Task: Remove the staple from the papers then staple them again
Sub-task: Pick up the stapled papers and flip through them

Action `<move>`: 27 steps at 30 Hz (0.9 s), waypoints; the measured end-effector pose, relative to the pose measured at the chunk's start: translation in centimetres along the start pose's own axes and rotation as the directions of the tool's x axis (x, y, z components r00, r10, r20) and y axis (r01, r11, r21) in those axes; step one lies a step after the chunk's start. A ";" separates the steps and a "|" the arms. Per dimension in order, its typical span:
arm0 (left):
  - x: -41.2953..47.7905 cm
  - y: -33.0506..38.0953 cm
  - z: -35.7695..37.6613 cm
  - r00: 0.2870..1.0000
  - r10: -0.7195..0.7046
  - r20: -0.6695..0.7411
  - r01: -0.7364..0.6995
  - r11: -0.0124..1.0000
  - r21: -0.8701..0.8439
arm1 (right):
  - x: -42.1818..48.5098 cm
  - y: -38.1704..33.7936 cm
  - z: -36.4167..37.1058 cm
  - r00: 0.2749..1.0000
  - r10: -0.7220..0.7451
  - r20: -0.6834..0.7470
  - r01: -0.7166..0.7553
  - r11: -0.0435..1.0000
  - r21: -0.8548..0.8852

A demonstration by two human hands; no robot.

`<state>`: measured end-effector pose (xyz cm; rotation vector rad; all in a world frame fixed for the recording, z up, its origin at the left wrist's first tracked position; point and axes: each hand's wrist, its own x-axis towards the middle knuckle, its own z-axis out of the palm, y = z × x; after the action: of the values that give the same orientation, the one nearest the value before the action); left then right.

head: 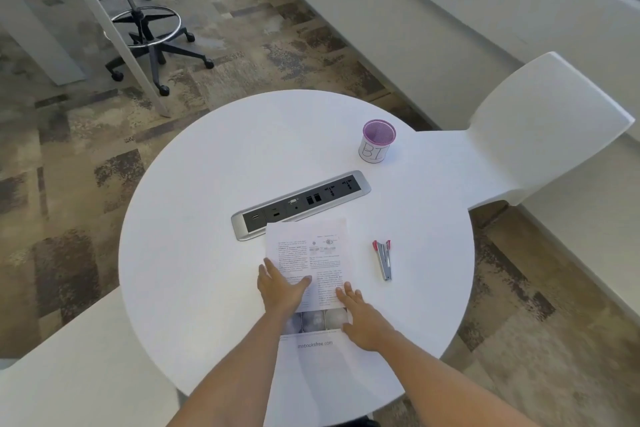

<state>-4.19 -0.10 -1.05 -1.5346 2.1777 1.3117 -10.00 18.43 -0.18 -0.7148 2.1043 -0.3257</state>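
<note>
So, counting what's on the round white desk [207, 184]: one set of printed papers [308, 253], one stapler [383, 258] with red ends, one purple mesh cup [378, 142] with a white label wrapped round it, and one power strip [301, 203] built into the top. The papers lie flat in the middle of the near half, top edge just overlapping the power strip. How many sheets there are I can't tell, and the staple is too small to make out.

Both hands are flat on the papers, holding nothing. The left hand [282, 289] presses the left edge with fingers spread wide, and the right hand [363, 319] lies palm down on the lower right part, fingers loosely together. The stapler lies just beside the papers on the right, not touching them; the cup stands well apart at the far right.

Room: patchy brown and grey carpet [86, 166], two white chairs [540, 135] pulled up, one black office stool [152, 28] on wheels further back.
</note>
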 end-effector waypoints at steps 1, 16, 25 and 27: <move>0.2 0.3 -0.1 1.000 -0.009 0.015 0.009 1.000 0.022 | 0.0 0.1 0.0 1.000 -0.001 -0.007 0.001 1.000 0.017; 0.9 0.1 -2.5 0.984 -0.114 0.138 0.154 0.929 -0.335 | -0.1 0.8 -0.2 0.998 0.001 -0.060 0.013 0.974 0.228; -2.1 2.1 -3.9 0.994 0.071 0.083 -0.014 0.838 -0.546 | -0.7 -0.1 -2.0 0.985 0.033 -0.168 0.043 0.903 0.428; -2.8 2.6 -5.0 0.987 0.115 0.113 -0.023 0.794 -0.607 | -1.1 -0.9 -3.1 0.962 0.107 -0.253 0.066 0.803 0.592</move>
<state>-3.44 -1.61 4.99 -1.4742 1.8204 2.2301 -11.64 18.23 2.75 -0.2715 2.0803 -1.0782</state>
